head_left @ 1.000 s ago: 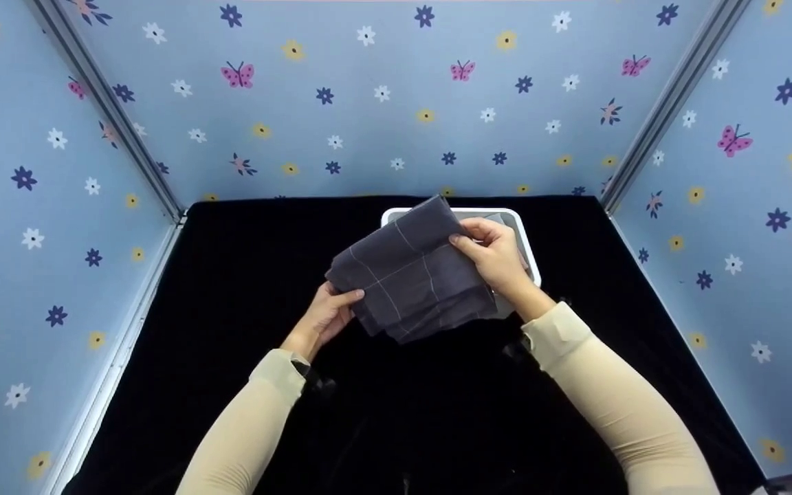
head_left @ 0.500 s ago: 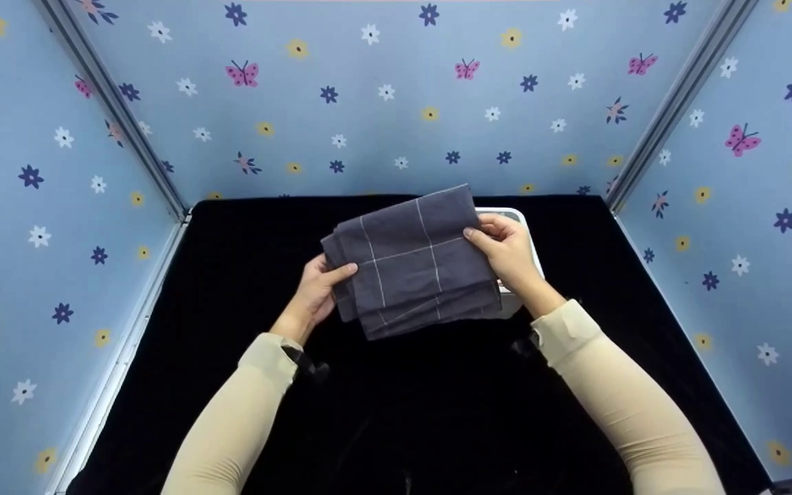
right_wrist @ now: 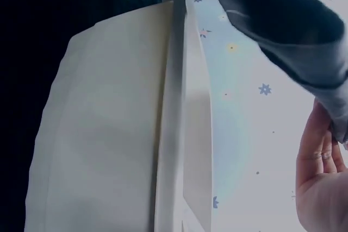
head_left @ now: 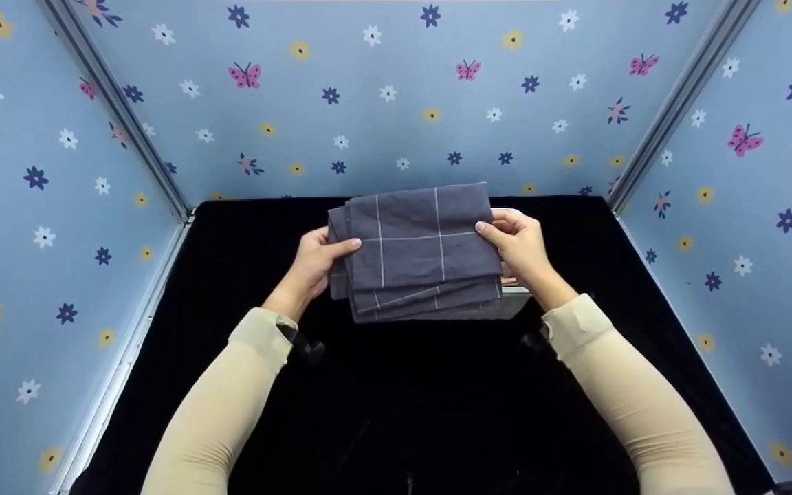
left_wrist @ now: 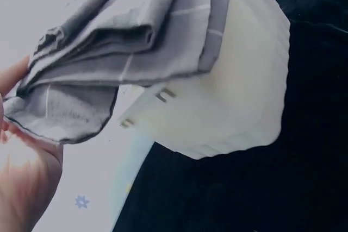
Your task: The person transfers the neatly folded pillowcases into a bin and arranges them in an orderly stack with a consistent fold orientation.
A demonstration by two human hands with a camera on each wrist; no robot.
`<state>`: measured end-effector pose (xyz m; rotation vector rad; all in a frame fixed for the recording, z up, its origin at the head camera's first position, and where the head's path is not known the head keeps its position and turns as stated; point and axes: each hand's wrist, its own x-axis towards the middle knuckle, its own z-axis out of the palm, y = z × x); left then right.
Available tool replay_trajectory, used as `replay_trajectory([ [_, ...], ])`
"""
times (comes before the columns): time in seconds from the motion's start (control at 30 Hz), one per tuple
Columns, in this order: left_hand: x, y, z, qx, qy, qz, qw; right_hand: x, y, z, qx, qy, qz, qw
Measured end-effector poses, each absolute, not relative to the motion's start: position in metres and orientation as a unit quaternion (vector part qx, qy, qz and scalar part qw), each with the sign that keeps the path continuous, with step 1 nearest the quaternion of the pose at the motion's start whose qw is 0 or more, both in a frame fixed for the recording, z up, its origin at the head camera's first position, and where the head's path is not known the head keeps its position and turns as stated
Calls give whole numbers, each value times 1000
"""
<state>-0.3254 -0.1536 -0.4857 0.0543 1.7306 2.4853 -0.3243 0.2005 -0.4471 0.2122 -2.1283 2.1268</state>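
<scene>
A folded dark grey cloth (head_left: 423, 237) with thin white check lines hangs between both hands in the head view, its layers fanned slightly along the left and lower edges. My left hand (head_left: 313, 260) pinches its left side, thumb on the front. On the right side, my right hand (head_left: 523, 249) grips it between thumb and fingers. Behind and below the cloth stands a white plastic bin (head_left: 516, 302), mostly hidden in this view. The left wrist view shows the bin's ribbed wall (left_wrist: 239, 96) beneath the cloth's folds (left_wrist: 185, 42); the right wrist view shows its raised rim (right_wrist: 173, 107).
A black cloth surface (head_left: 403, 405) lies under everything. Light blue panels (head_left: 396, 89) with flowers and butterflies enclose the back and both sides, joined by grey metal posts (head_left: 685, 103) at the corners.
The cloth has turned from a slant to nearly level and shifted slightly right, covering more of the bin. My left hand has risen; my right has moved a little right. Both still hold the cloth.
</scene>
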Motion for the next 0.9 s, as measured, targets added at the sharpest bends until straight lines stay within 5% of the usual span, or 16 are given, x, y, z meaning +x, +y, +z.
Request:
replay_trajectory([
  [0.37, -337, -139, -455, -13, 611, 790, 55, -331, 213, -433, 17, -686, 727, -8],
  [0.9, -359, -113, -425, -27, 642, 765, 49, -348, 233, -421, -6, -696, 717, 25],
])
